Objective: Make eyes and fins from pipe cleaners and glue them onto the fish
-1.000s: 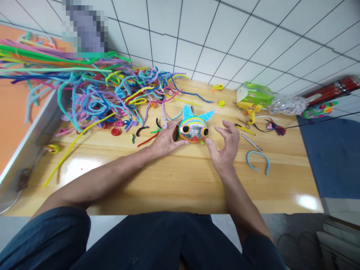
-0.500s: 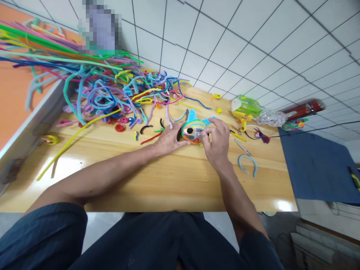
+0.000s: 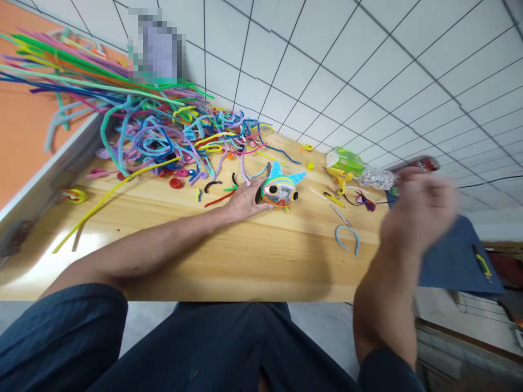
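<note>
A small colourful animal head (image 3: 281,190) with blue ears, dark round eyes and a red line at its mouth rests on the wooden table. My left hand (image 3: 244,202) grips it from its left side, with the thumb along the lower edge. Raised over the table's right side is my right hand (image 3: 423,209), away from the head and smeared by motion; its fingers cannot be made out. Short black, green and red stems (image 3: 219,200) lie to the left of my left hand.
A big tangle of pipe cleaners (image 3: 155,136) covers the back left. On the right are a yellow glue gun (image 3: 342,178), a green box (image 3: 347,160), a pen (image 3: 340,215), a bent blue stem (image 3: 347,230) and a cable. A tiled wall (image 3: 327,71) stands behind.
My right hand has left the animal head and swung far to the right, higher over the table. My left hand stays on the head. The view has shifted slightly.
</note>
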The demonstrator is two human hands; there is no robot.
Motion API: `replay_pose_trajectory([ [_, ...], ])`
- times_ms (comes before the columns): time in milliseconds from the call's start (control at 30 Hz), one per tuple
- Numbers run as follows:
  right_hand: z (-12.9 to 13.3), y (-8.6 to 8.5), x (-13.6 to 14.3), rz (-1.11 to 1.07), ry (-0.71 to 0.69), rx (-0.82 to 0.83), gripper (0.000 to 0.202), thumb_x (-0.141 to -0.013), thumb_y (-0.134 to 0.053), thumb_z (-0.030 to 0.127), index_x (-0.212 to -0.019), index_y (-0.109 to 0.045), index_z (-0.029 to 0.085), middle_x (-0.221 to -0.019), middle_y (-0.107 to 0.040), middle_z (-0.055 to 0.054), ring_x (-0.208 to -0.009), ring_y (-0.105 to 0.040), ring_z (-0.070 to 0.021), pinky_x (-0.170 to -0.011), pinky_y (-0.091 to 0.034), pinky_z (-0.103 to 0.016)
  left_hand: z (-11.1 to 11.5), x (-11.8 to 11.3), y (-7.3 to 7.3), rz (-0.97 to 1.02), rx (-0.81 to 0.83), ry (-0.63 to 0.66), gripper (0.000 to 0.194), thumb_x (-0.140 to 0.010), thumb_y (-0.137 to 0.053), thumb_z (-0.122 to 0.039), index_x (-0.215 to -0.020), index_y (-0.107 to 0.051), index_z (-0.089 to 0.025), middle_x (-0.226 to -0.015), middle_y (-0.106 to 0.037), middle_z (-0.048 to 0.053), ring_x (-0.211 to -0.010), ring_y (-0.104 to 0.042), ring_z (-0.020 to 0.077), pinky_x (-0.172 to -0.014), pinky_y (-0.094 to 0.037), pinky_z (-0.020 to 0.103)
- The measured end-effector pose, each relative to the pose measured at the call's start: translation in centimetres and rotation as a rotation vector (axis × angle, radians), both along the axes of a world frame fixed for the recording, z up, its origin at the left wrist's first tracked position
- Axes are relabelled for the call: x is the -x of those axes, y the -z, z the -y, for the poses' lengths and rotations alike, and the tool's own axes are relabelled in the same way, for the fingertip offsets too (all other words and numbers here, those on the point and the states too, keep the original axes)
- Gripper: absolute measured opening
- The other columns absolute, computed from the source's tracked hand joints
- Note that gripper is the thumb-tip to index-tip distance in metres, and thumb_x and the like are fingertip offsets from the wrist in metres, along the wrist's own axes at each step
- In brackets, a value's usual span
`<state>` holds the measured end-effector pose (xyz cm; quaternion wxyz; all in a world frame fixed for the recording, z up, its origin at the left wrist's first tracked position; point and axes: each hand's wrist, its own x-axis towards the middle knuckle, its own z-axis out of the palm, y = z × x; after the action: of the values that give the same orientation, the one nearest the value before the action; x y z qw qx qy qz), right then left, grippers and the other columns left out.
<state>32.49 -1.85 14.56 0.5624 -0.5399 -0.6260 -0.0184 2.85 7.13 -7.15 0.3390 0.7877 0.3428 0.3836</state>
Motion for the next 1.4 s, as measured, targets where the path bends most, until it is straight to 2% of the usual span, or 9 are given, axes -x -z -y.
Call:
replay_pose_trajectory([
  [133, -1.6, 7.5, 6.0, 0.412, -0.065, 0.198, 0.010, -0.099, -0.071, 0.037, -0.097, -0.074, 0.027, -0.114, -0.079, -0.007, -0.114, -0.072, -0.0303, -0.109, -0.054, -0.058, -0.1, 0.0, 0.3, -0.008, 0.001, -0.015, 0.087, -0.083, -0.090, -0.050, -0.155, -0.052, -0.019, -0.154, -0.066, 0.020, -0.144, -0.064, 0.0395, -0.122, -0.051, 0.059],
  [233, -2.7, 10.6, 8.8, 0.586, -0.070, 0.259, 0.009, -0.100, -0.067, 0.031, -0.100, -0.075, 0.026, -0.124, -0.078, -0.011, -0.121, -0.068, -0.0307, -0.111, -0.051, -0.056, 0.0, 0.1, 0.4, -0.013, 0.002, -0.011, 0.089, -0.083, -0.089, -0.049, -0.157, -0.051, -0.017, -0.155, -0.065, 0.022, -0.146, -0.063, 0.0398, -0.123, -0.049, 0.060],
  [633, -4.3, 12.0, 9.8, 0.571, -0.140, 0.278, 0.009, -0.099, -0.061, 0.024, -0.091, -0.066, 0.025, -0.128, -0.075, -0.013, -0.124, -0.066, -0.0315, -0.111, -0.051, -0.057, 0.3, 0.2, -0.5, -0.006, -0.001, 0.018, 0.078, -0.087, -0.085, -0.052, -0.153, -0.055, -0.022, -0.154, -0.067, 0.018, -0.144, -0.064, 0.0392, -0.122, -0.051, 0.060],
  [833, -3.2, 9.8, 0.1, -0.402, -0.014, 0.035, 0.016, -0.100, -0.061, 0.039, -0.092, -0.065, 0.026, -0.117, -0.076, -0.005, -0.113, -0.074, -0.0232, -0.099, -0.061, -0.046, 0.2, 0.2, -0.6, -0.020, 0.022, 0.014, 0.081, -0.087, -0.086, -0.051, -0.154, -0.054, -0.021, -0.152, -0.068, 0.018, -0.141, -0.066, 0.0385, -0.120, -0.053, 0.058],
  [967, -2.3, 11.5, -5.5, -0.876, 0.145, 0.029, 0.016, -0.089, -0.069, 0.039, -0.085, -0.062, 0.025, -0.095, -0.072, -0.001, -0.083, -0.072, -0.0160, -0.069, -0.061, -0.030, 0.3, 0.3, -0.4, -0.011, 0.033, 0.011, 0.084, -0.087, -0.086, -0.053, -0.157, -0.052, -0.021, -0.155, -0.065, 0.020, -0.148, -0.061, 0.0405, -0.125, -0.049, 0.062],
  [1067, -1.6, 14.5, -3.5, -0.749, 0.061, 0.254, 0.026, -0.086, -0.077, 0.047, -0.092, -0.066, 0.024, -0.100, -0.076, -0.004, -0.088, -0.074, -0.0180, -0.071, -0.061, -0.030, 0.3, 0.4, -0.4, -0.013, 0.030, -0.002, 0.092, -0.084, -0.088, -0.054, -0.161, -0.048, -0.021, -0.160, -0.061, 0.021, -0.149, -0.060, 0.0413, -0.126, -0.048, 0.062],
  [1167, -0.8, 17.2, 1.1, -0.366, -0.165, 0.459, 0.055, -0.079, -0.089, 0.049, -0.124, -0.067, 0.027, -0.133, -0.076, -0.010, -0.118, -0.075, -0.0262, -0.094, -0.065, -0.044, 0.4, 0.5, -0.6, -0.035, 0.031, 0.014, 0.092, -0.086, -0.086, -0.054, -0.162, -0.047, -0.020, -0.160, -0.061, 0.022, -0.148, -0.061, 0.0402, -0.125, -0.049, 0.059],
  [1267, -0.4, 19.1, 4.2, -0.146, -0.243, 0.534, 0.076, -0.083, -0.089, 0.050, -0.148, -0.057, 0.027, -0.150, -0.068, -0.016, -0.135, -0.068, -0.0307, -0.113, -0.058, -0.054, 0.4, 0.7, -0.7, -0.053, 0.049, 0.030, 0.090, -0.090, -0.082, -0.057, -0.163, -0.047, -0.018, -0.161, -0.061, 0.022, -0.149, -0.060, 0.0400, -0.126, -0.049, 0.059],
  [1400, -0.5, 20.5, 5.1, -0.084, -0.251, 0.528, 0.073, -0.091, -0.083, 0.048, -0.153, -0.053, 0.023, -0.149, -0.068, -0.018, -0.136, -0.068, -0.0322, -0.117, -0.056, -0.056, 0.5, 1.0, -0.3, -0.044, 0.049, 0.037, 0.088, -0.092, -0.081, -0.059, -0.164, -0.047, -0.022, -0.162, -0.060, 0.021, -0.152, -0.058, 0.0391, -0.127, -0.048, 0.060],
])
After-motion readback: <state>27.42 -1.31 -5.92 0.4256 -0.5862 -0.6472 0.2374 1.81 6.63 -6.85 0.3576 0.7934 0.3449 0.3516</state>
